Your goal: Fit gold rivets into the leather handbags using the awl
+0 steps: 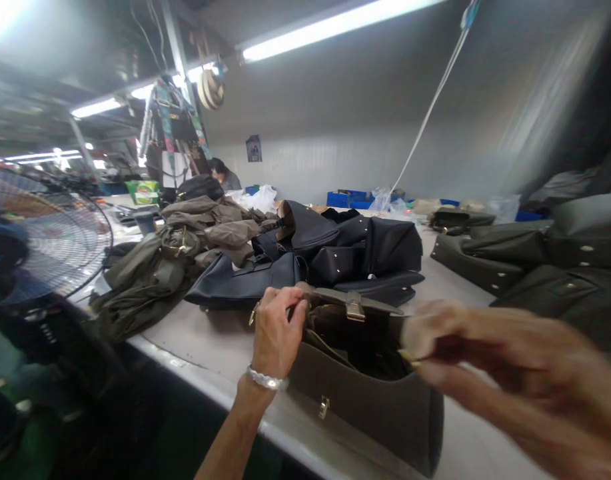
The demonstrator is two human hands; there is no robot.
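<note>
Between the hands, an olive handbag lies open on the tabletop, the left hand gripping its buckled flap, the blurred right hand beside it, grip unclear.

Left hand pinching, right hand blurred

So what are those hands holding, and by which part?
A dark handbag: the left hand holds one end of its buckled flap, and the blurred right hand seems to hold the opposite top edge.

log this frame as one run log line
left hand: pinching flap of olive handbag | right hand: blurred, at handbag's open top | nearby: black bags
</note>
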